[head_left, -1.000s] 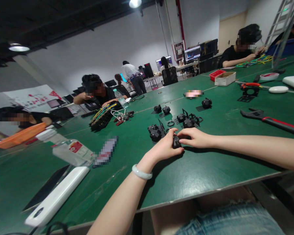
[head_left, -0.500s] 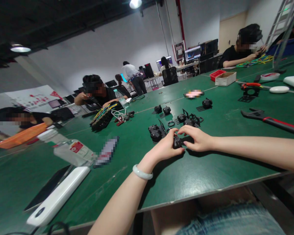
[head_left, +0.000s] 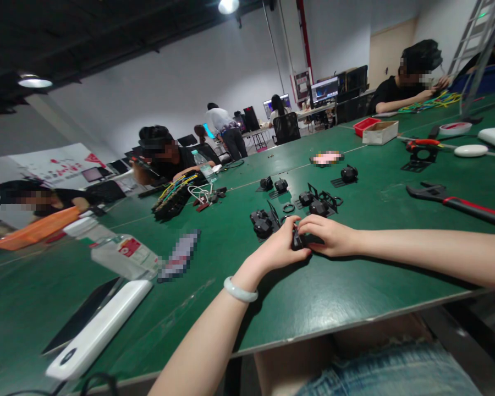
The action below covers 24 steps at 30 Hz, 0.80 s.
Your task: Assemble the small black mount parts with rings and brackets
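A small black plastic part (head_left: 297, 240) is held close to the table, partly hidden by fingers. My left hand (head_left: 278, 246), with a pale bangle at the wrist, grips it between thumb and fingers. From the other side my right hand (head_left: 332, 235) has curled fingers on the same part, and its fingertips nearly meet those of the left. Just beyond the hands lie similar black camera-like parts with slotted plates, among them a cluster (head_left: 262, 223) and another piece (head_left: 319, 206). A black ring (head_left: 288, 208) sits between them.
An adjustable wrench (head_left: 445, 199) lies at right on the green table (head_left: 355, 297). Small boxes (head_left: 380, 133) stand farther back. A plastic bottle (head_left: 124, 256) and a long white device (head_left: 101, 330) are at left. Co-workers (head_left: 160, 148) sit around the table.
My right hand's fingers have closed inward onto the black part, narrowing the gap between thumb and fingers. My left hand stays in place. A co-worker across the table has shifted a raised hand.
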{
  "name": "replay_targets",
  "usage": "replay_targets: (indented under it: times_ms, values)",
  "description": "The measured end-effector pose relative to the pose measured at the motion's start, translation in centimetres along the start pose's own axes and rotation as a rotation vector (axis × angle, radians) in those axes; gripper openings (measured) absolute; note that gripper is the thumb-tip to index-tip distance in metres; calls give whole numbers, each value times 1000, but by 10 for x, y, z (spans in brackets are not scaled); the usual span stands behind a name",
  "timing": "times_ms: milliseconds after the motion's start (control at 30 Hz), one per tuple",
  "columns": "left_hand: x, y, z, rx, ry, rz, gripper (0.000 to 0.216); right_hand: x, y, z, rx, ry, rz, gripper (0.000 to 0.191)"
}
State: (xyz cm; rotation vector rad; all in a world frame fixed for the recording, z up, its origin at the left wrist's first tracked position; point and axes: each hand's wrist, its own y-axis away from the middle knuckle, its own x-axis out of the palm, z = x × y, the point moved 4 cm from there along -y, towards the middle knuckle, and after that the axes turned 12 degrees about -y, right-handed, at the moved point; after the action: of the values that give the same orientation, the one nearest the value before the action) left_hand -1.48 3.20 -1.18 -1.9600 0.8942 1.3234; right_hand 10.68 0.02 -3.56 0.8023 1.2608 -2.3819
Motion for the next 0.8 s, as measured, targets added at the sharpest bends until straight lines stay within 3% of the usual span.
replay_targets:
  times_ms: [800]
  values:
    - [0,0,1,6,-50,1,64,-4,-1,-7,174,-44,-8,33]
